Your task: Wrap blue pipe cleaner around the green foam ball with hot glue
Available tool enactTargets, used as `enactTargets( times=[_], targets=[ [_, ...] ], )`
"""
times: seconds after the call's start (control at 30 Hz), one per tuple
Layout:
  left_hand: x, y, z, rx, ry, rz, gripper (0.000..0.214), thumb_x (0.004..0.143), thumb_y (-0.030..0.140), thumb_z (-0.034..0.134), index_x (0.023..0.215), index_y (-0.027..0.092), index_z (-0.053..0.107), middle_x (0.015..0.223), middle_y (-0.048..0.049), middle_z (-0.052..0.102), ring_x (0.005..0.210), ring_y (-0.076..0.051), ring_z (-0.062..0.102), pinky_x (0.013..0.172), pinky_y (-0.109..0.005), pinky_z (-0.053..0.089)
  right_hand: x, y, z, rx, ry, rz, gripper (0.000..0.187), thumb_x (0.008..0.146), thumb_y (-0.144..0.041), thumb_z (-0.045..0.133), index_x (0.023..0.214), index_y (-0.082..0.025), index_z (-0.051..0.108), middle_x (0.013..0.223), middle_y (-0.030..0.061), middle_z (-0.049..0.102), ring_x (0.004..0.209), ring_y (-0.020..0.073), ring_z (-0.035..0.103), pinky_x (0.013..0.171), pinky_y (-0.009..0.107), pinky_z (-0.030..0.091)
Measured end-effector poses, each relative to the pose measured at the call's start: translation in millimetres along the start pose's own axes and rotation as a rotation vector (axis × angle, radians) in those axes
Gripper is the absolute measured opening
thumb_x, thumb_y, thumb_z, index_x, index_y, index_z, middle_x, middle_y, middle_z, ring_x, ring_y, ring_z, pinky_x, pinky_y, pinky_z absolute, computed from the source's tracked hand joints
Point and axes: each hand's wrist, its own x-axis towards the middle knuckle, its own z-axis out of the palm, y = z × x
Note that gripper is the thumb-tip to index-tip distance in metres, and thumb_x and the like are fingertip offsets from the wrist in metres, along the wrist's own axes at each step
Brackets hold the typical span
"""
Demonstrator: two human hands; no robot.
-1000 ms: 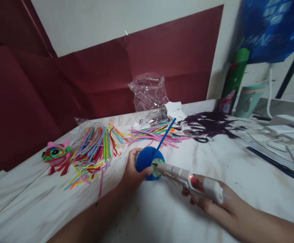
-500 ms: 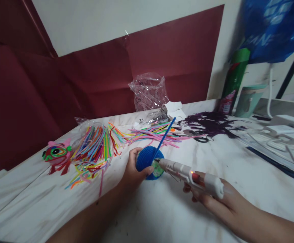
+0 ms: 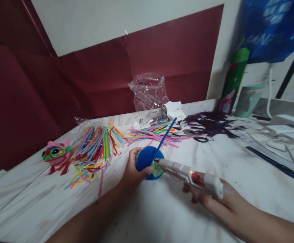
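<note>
My left hand (image 3: 136,168) is closed round a round object wrapped in blue pipe cleaner (image 3: 145,158), its thumb lying across the front. A pale green patch (image 3: 157,170) shows on the object's lower right, where the blue does not cover it. From the wrapped face a straight blue pipe cleaner end (image 3: 165,136) sticks up to the right. My right hand (image 3: 212,199) grips a white hot glue gun (image 3: 182,172) with a small orange light lit. Its dark nozzle points left at the edge between blue and green; whether it touches cannot be made out.
Colourful pipe cleaners (image 3: 93,143) lie in bundles at the left and centre. A pipe-cleaner animal figure (image 3: 57,155) stands far left. Behind are a clear plastic bag (image 3: 149,92), scissors (image 3: 199,137) and dark purple strands (image 3: 210,123). White cables (image 3: 275,143), a cup (image 3: 249,101) and a green can (image 3: 234,81) stand right.
Almost nothing differs. Both hands, the wrapped object and the glue gun keep their places; the upright pipe cleaner end leans very slightly further right.
</note>
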Motion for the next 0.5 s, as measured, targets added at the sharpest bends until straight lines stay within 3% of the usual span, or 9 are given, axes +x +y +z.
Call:
enactTargets(
  times=[0.23, 0.5],
  targets=[
    [0, 0, -0.5, 0.01, -0.03, 0.027, 0.071, 0.063, 0.049, 0.082, 0.117, 0.024, 0.045, 0.109, -0.0058, 0.061, 0.094, -0.023, 0.062, 0.081, -0.035, 0.05, 4, -14, -3, -0.042, -0.026, 0.008, 0.019, 0.084, -0.024, 0.044, 0.074, -0.022, 0.06, 0.068, 0.0057, 0.073, 0.059, 0.0225, 0.07, 0.052, 0.03, 0.058],
    [1, -2, -0.6, -0.015, -0.022, 0.005, 0.072, 0.061, 0.05, 0.083, 0.116, 0.024, 0.045, 0.107, -0.006, 0.061, 0.092, -0.023, 0.061, 0.078, -0.034, 0.049, -3, 7, -1, 0.008, 0.009, 0.014, 0.021, 0.089, -0.027, 0.045, 0.08, -0.022, 0.064, 0.075, 0.0044, 0.073, 0.06, 0.0204, 0.069, 0.055, 0.028, 0.057]
  ],
)
